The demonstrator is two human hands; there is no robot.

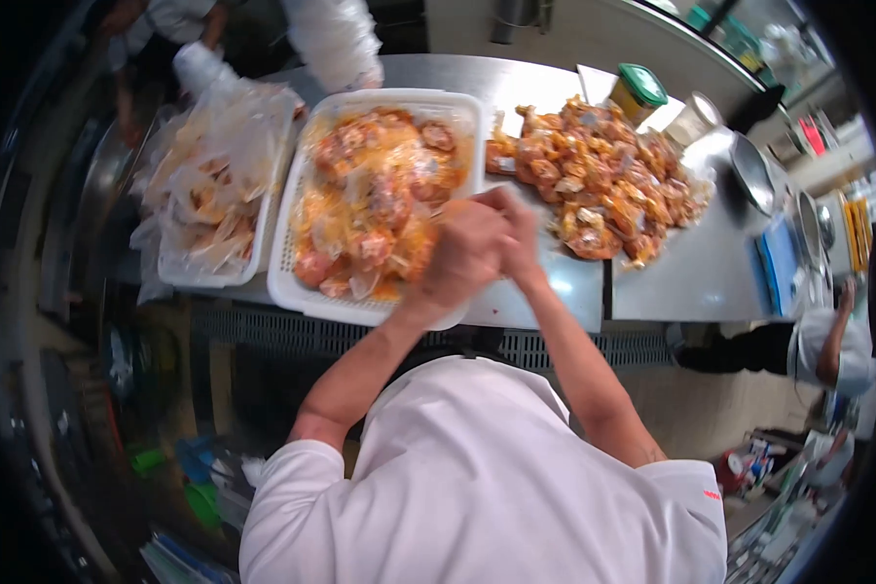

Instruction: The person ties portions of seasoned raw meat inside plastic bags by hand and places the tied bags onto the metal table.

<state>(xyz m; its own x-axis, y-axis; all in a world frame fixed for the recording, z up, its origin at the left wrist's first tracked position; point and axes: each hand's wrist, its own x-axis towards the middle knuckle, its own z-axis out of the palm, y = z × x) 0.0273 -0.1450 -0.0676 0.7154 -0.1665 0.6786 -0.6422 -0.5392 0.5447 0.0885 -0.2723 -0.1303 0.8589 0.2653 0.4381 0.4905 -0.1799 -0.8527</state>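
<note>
My left hand (pixel 467 251) and my right hand (pixel 514 226) meet over the right rim of a white perforated basket (pixel 284 275). Both have curled fingers and are smeared by motion; what they hold, if anything, cannot be made out. Inside the basket lie orange-marinated meat pieces (pixel 370 180), partly wrapped in clear plastic. To the right of my hands, a large heap of small bagged meat portions (pixel 603 175) rests on the steel table (pixel 565 297).
Left of the basket stands a white tub (pixel 209 276) covered with plastic bags (pixel 209 146). A green-lidded container (pixel 640 92), a white cup (pixel 693 119) and metal bowls (pixel 751 173) are at the back right. Other people stand at the upper left and far right.
</note>
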